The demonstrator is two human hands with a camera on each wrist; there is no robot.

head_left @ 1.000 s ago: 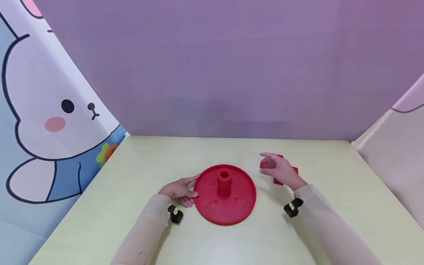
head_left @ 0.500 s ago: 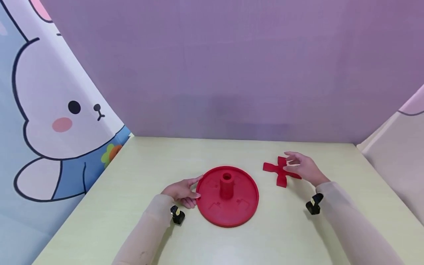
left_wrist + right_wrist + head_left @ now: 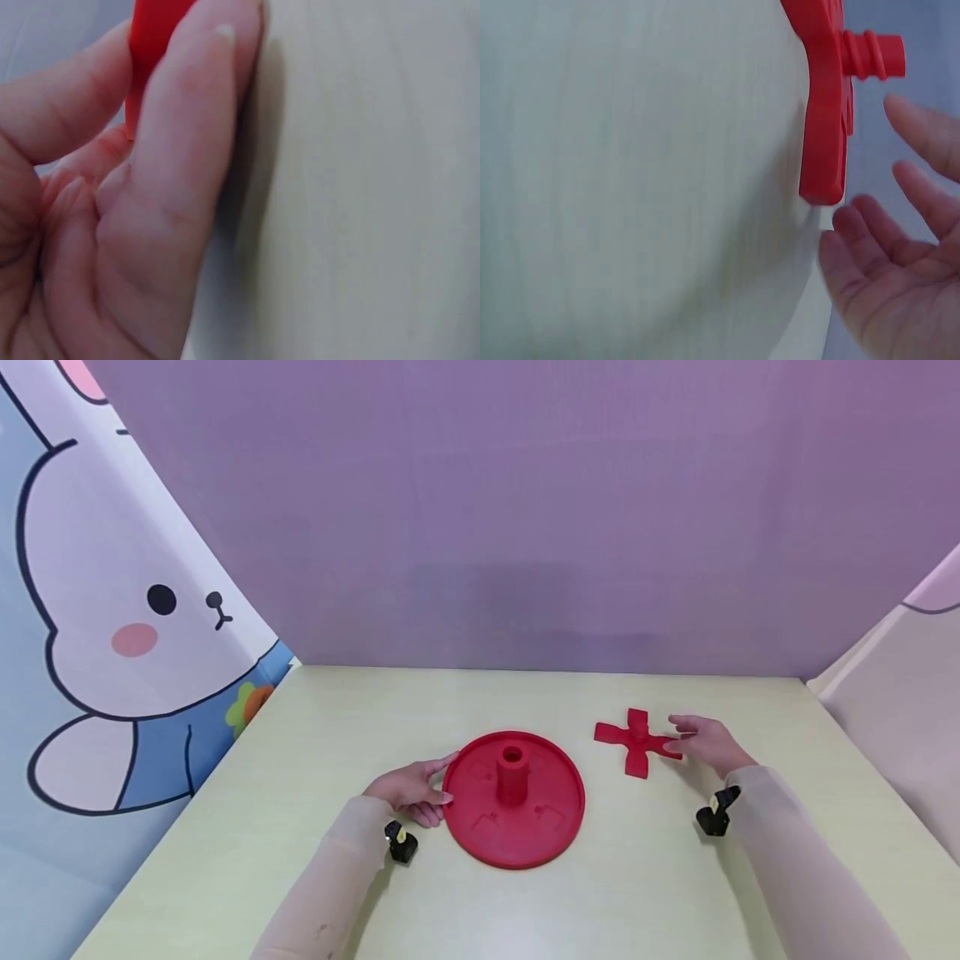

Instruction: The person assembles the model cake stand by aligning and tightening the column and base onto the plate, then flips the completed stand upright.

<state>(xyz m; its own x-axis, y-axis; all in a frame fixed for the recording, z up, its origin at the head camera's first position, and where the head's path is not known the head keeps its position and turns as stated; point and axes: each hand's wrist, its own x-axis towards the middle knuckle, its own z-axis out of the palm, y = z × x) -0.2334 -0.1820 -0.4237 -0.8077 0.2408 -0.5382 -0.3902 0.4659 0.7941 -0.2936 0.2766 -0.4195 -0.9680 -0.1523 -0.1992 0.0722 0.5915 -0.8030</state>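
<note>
In the head view a red round base (image 3: 480, 839) lies on the table, with an upright hollow post (image 3: 513, 781) at its middle. My left hand (image 3: 407, 791) grips its left rim, thumb on the top edge and fingers at the side; the left wrist view shows a red edge (image 3: 154, 34) between thumb and fingers. To the right lies a red cross-shaped piece (image 3: 636, 739). A ridged stub (image 3: 874, 55) stands up from it in the right wrist view. My right hand (image 3: 708, 745) is beside its right arm, fingers loosely bent and apart from it.
The pale table (image 3: 360, 710) ends at a purple backdrop (image 3: 480, 527). A rabbit-print cloth (image 3: 90, 610) hangs on the left, and a light cloth (image 3: 900, 710) hangs on the right.
My right hand has drawn back to the right from over the cross-shaped piece, which now shows almost whole. The left hand keeps its grip on the round base.
</note>
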